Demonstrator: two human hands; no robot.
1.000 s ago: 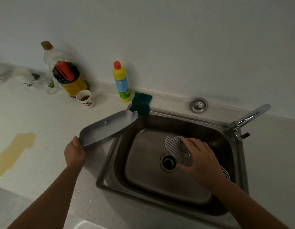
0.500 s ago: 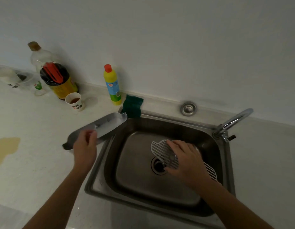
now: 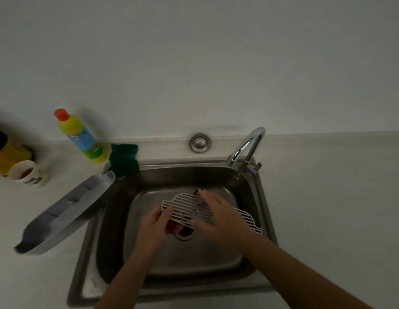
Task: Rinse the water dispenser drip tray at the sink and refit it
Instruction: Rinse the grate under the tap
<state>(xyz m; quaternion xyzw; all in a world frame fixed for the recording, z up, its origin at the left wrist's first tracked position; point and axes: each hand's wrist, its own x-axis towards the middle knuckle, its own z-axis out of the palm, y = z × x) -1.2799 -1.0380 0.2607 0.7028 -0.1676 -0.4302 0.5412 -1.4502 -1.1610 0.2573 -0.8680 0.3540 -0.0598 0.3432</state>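
Dim white table (image 3: 328, 197) with a steel sink (image 3: 194, 162) set in it. Left hand (image 3: 158, 226) pinches the left edge of the slatted grille (image 3: 187, 208) over the drain, while right hand (image 3: 221, 217) lies flat across it, fingers fairly straight. The drip tray (image 3: 67, 210) sits on the table just left of the sink, with a dish soap bottle (image 3: 82, 137) and green sponge (image 3: 125, 159) behind.

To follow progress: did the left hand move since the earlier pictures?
Yes. The left hand went right, from the counter to over the sink, now pinching the grate.
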